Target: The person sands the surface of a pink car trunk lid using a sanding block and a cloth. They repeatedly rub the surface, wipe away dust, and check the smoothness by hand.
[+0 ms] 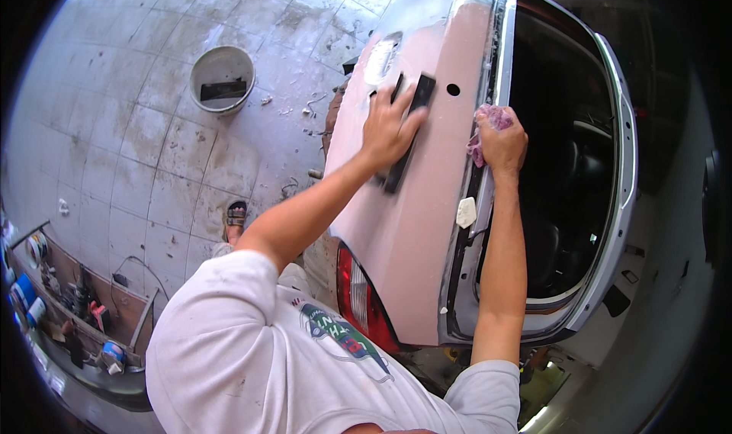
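Note:
My left hand (387, 133) grips a long black sanding block (424, 92), laid lengthwise on the pink-primed car panel (412, 258). Its fingers reach over the block, hiding part of it, and are slightly blurred. To the right, my right hand (505, 146) is closed around a crumpled pinkish-purple cloth (494, 119) at the panel's edge, beside the window frame. Below that hand, a small white angular piece (466, 213) rests on the same edge. A round dark hole (453, 90) in the panel lies between my hands.
A grey bucket (238, 59) holding a dark piece stands on the stained tile floor (130, 121). Nearest me on the panel is a red tail light (355, 293). The car's window opening (553, 182) is at right. Lower left, a cart (80, 289) carries tools and cans.

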`<state>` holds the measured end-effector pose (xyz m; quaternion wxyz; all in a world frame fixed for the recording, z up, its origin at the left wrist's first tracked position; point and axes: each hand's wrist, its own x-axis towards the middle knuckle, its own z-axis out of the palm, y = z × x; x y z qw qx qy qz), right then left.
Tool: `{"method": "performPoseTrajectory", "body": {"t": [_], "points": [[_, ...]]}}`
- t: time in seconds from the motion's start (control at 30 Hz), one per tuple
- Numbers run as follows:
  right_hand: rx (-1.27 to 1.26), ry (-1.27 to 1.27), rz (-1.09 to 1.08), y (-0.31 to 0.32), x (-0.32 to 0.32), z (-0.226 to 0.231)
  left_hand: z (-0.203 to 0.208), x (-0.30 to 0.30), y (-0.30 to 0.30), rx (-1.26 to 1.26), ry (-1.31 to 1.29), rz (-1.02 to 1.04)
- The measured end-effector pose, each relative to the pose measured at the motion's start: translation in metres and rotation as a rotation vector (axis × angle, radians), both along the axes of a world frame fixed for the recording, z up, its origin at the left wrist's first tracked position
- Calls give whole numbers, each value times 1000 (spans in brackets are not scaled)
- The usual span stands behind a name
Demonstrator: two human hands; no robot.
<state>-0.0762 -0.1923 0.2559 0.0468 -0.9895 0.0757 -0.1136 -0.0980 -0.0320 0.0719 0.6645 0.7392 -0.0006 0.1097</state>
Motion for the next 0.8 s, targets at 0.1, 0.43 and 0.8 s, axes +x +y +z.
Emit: {"method": "performPoseTrajectory", "body": {"t": [0.1, 0.43, 0.8], "points": [[27, 1, -7, -2, -7, 4, -4, 14, 2, 8, -84, -57], [41, -10, 14, -4, 0, 0, 14, 44, -9, 37, -35, -58], [47, -25, 118, 3, 9, -2, -18, 201, -8, 124, 119, 104]]}}
